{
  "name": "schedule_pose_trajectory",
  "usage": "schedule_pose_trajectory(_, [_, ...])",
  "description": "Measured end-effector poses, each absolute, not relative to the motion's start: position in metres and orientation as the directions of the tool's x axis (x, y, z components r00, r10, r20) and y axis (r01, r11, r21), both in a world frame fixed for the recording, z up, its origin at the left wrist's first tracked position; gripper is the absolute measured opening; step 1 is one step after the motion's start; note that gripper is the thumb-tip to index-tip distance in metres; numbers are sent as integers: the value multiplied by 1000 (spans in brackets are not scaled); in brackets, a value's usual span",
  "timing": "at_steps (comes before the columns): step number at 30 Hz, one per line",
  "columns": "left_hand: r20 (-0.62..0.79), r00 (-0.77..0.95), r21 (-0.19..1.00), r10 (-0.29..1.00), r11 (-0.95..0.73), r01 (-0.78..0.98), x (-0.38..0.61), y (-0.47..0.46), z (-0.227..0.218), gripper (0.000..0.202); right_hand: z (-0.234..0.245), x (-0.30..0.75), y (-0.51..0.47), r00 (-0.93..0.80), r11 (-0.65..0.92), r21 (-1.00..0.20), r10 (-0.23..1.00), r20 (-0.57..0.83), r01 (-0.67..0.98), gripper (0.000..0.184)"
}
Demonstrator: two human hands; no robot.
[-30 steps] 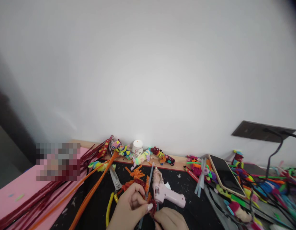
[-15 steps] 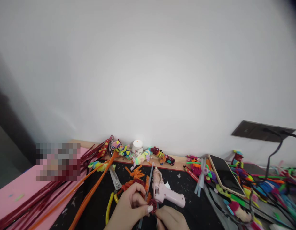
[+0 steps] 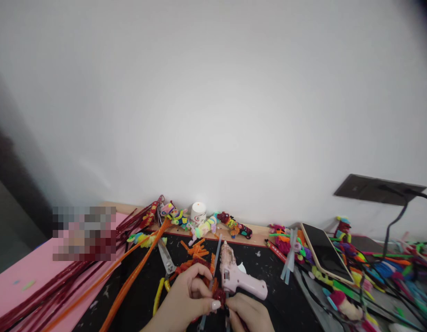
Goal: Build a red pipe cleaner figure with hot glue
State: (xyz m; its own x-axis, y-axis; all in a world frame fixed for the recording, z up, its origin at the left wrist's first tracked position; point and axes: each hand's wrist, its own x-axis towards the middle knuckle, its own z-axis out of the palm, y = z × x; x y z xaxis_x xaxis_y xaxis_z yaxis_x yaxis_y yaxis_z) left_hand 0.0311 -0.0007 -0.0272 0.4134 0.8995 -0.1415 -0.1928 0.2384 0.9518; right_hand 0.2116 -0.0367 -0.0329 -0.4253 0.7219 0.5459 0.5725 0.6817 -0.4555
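Between my two hands is a small dark red tinsel pipe cleaner piece (image 3: pixel 219 295), bunched up. My left hand (image 3: pixel 189 299) pinches it from the left with thumb and fingertips. From the right, my right hand (image 3: pixel 251 314) is closed with its fingertips at the piece's lower right side; a dark bit shows there, too small to make out. Just beyond the hands lies a pale pink glue gun (image 3: pixel 248 283), nozzle pointing away. Cut orange pipe cleaner pieces (image 3: pixel 198 250) are heaped behind my left hand, and scissors (image 3: pixel 166 259) with yellow handles lie left of it.
Long red tinsel stems (image 3: pixel 61 281) and orange stems (image 3: pixel 130 276) cross the left side over a pink sheet (image 3: pixel 13 295). A paper cup (image 3: pixel 198 212) and pipe cleaner figures (image 3: pixel 206 227) line the wall. At right are glue sticks (image 3: pixel 290 258), a phone (image 3: pixel 326 251) and cables.
The red piece has turned slightly between my fingertips, and my hands have shifted a little. The tools and loose pieces around them have stayed put.
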Motion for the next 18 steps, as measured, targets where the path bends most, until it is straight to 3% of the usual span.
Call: schedule_pose_trajectory(18, [-162,428,951,889,257,-174,31,-1,-25,44,-33,208,-36,-416,647,-566,762,496,510,41])
